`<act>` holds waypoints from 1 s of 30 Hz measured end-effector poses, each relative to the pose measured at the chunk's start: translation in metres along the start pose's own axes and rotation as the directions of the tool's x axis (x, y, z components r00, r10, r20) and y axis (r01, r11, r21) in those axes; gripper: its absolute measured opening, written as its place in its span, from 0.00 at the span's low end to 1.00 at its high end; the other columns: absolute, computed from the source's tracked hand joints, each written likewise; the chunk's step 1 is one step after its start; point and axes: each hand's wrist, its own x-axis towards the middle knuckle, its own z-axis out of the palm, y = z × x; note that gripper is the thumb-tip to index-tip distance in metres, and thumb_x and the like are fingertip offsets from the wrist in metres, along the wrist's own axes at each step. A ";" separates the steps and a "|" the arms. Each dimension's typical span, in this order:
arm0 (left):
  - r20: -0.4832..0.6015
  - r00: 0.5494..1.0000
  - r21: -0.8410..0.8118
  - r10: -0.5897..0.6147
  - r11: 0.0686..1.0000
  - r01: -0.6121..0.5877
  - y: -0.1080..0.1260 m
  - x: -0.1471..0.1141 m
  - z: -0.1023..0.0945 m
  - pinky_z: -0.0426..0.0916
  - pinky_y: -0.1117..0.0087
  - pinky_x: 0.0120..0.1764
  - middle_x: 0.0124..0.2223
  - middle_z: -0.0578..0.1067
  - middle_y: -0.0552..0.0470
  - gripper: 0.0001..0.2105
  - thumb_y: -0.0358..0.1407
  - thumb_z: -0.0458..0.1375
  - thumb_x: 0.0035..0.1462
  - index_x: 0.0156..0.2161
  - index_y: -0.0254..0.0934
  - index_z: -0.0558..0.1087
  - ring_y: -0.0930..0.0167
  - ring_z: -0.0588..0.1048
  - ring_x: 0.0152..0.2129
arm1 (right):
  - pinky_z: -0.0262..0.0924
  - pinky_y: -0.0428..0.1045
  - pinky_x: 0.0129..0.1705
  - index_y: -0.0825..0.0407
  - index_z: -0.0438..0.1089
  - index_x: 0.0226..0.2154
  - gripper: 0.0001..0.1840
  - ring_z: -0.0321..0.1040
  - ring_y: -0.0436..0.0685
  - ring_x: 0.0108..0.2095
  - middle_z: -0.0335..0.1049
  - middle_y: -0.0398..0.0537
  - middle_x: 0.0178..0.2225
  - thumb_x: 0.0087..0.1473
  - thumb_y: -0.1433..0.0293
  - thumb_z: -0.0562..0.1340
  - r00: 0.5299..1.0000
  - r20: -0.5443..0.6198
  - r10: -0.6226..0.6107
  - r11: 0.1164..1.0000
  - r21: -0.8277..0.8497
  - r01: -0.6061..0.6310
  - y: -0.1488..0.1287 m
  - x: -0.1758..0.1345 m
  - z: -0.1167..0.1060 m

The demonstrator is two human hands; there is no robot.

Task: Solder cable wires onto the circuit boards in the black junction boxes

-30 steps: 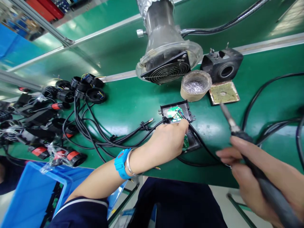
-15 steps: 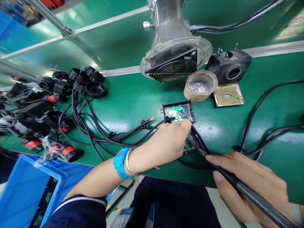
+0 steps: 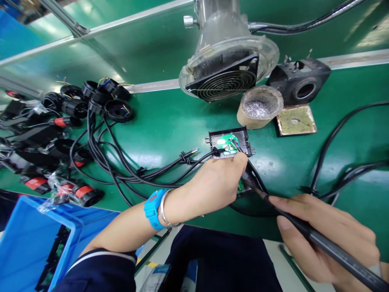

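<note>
My right hand (image 3: 328, 239) grips a black soldering iron (image 3: 316, 235) like a pen. The iron's tip points left into the lower part of an open black plastic case, under my left hand. My left hand (image 3: 215, 178) is closed in a pinch over the case, its fingertips partly hidden. Thin coloured wires (image 3: 236, 144) run from a green circuit board (image 3: 226, 142) to those fingers. The board lies in the upper half of the black case (image 3: 244, 140). A second green board (image 3: 241, 185) peeks out below my left hand; the tip's contact there is hidden.
Behind the case stand a fume extractor (image 3: 225, 81), a round pot of solder bits (image 3: 258, 107), an iron holder (image 3: 300, 87) and a sponge tray (image 3: 296, 121). Black cables (image 3: 112, 158) and connector parts (image 3: 118, 111) spread leftward. A blue bin (image 3: 27, 239) is at lower left.
The view has shifted slightly. Both hands keep nearly the same pose over the case, with the soldering iron still at its lower part.
</note>
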 end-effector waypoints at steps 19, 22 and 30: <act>-0.005 1.000 -0.020 0.002 1.000 -0.002 0.002 0.002 -0.001 0.55 0.69 0.23 0.32 0.72 0.53 0.09 0.23 0.48 0.54 0.39 0.35 0.61 0.73 0.68 0.22 | 0.63 0.44 0.25 0.55 0.72 0.41 0.13 0.69 0.48 0.27 0.73 0.45 0.32 0.50 0.78 0.61 0.999 -0.042 -0.020 0.997 -0.075 0.017 0.004 0.000 0.000; -0.002 1.000 -0.017 0.000 1.000 0.000 0.002 0.002 -0.001 0.55 0.69 0.23 0.31 0.72 0.54 0.09 0.23 0.48 0.53 0.39 0.35 0.61 0.73 0.68 0.22 | 0.63 0.44 0.25 0.55 0.72 0.41 0.13 0.68 0.48 0.27 0.73 0.45 0.32 0.51 0.79 0.61 0.998 -0.062 -0.027 0.998 -0.060 0.023 0.005 -0.001 0.000; -0.003 1.000 -0.014 -0.017 1.000 0.017 0.003 0.003 0.000 0.52 0.70 0.23 0.30 0.71 0.55 0.08 0.24 0.49 0.55 0.40 0.35 0.62 0.73 0.67 0.21 | 0.64 0.46 0.31 0.59 0.72 0.39 0.12 0.67 0.48 0.29 0.69 0.45 0.30 0.49 0.80 0.62 0.991 -0.027 -0.132 0.986 -0.110 0.128 0.002 -0.007 0.007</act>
